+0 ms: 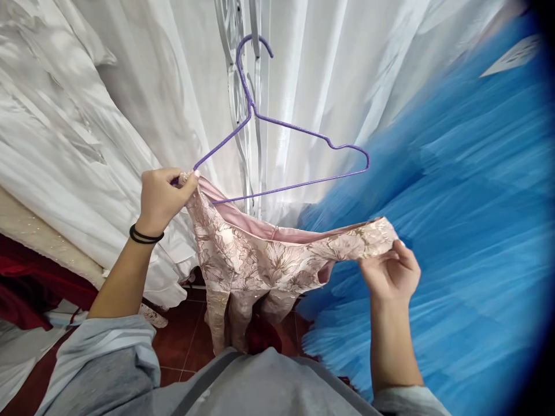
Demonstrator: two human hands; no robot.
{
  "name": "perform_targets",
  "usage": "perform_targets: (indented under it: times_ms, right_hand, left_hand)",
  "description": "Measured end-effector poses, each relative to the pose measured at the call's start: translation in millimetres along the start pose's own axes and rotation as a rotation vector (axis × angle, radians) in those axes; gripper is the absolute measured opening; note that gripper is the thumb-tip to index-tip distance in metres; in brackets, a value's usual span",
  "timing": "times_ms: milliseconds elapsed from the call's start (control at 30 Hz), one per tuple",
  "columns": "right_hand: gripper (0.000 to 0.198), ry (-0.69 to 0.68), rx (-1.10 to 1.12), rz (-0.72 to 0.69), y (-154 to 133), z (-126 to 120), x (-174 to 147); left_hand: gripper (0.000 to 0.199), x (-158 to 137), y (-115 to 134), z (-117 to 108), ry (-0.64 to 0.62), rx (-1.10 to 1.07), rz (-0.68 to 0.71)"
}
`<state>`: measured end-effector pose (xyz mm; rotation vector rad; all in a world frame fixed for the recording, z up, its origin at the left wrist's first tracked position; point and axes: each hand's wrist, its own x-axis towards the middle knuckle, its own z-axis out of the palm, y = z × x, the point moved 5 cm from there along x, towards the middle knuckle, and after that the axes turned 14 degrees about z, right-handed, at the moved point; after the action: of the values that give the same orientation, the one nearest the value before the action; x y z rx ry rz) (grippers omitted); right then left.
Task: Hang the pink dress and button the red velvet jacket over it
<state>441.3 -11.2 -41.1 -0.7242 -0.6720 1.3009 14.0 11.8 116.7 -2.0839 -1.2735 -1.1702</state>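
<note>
A pink floral brocade dress (269, 260) with gold threads and a pink lining is stretched between my two hands. My left hand (167, 193) is closed on its left shoulder, together with the end of a purple hanger (295, 124). The hanger's left end is inside that shoulder, while its right end sticks out free above the neckline. My right hand (390, 271) pinches the dress's right shoulder strap, apart from and below the hanger's right end. Below the bodice, the skirt hangs down towards the floor.
White garments (78, 127) hang at the left, and a large blue tulle skirt (459, 190) fills the right side. Behind the hanger stand a white metal scrollwork frame (240, 86) and white curtains (312, 52). Red-brown floor tiles (182, 332) show below.
</note>
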Motion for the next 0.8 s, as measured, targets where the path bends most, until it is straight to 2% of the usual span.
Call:
perform_targets:
  times_ms: [67,133,233,300,367,400,467,567,667,800]
  right_hand:
    - [0.023,-0.011,-0.050,-0.220,-17.3,9.7,7.3]
    - [0.011,0.082,-0.262,-0.474,-29.8,13.6,15.3]
    - [0.033,0.357,-0.635,-0.799,-38.4,17.6,28.7]
    - [0.037,0.470,-0.690,-0.896,-40.9,21.7,41.1]
    - [0.028,0.487,-0.606,-0.879,-44.9,26.1,58.1]
    - [0.022,0.464,-0.545,-0.832,-47.8,28.4,68.8]
    - [0.015,0.399,-0.412,-0.708,-55.8,32.3,92.1]
    - [0.020,0.262,-0.282,-0.540,-72.3,40.0,126.1]
    - [0.028,0.104,-0.312,-0.488,-90.3,57.1,148.7]
    - [0.027,-0.084,-0.532,-0.471,-102.1,99.0,155.3]
  left_hand:
    - [0.049,0.2,-1.0,-4.3,0.047,0.059,0.057]
    - [0.046,-1.7,-0.3,-6.0,0.089,0.097,0.107]
    - [0.038,-6.4,2.6,-2.8,0.117,0.114,0.148]
    - [0.026,-9.4,2.3,-0.5,0.152,0.064,0.120]
    - [0.031,-10.9,-0.6,1.2,0.186,-0.020,0.071]
    - [0.037,-11.0,-2.8,1.9,0.193,-0.057,0.049]
    - [0.035,-9.7,-8.6,3.3,0.186,-0.130,0.017]
    - [0.028,-6.1,-21.6,6.0,0.155,-0.324,-0.049]
    - [0.025,-1.9,-31.4,7.2,0.139,-0.459,-0.082]
    - [0.027,-0.3,-36.8,3.8,0.220,-0.481,-0.141]
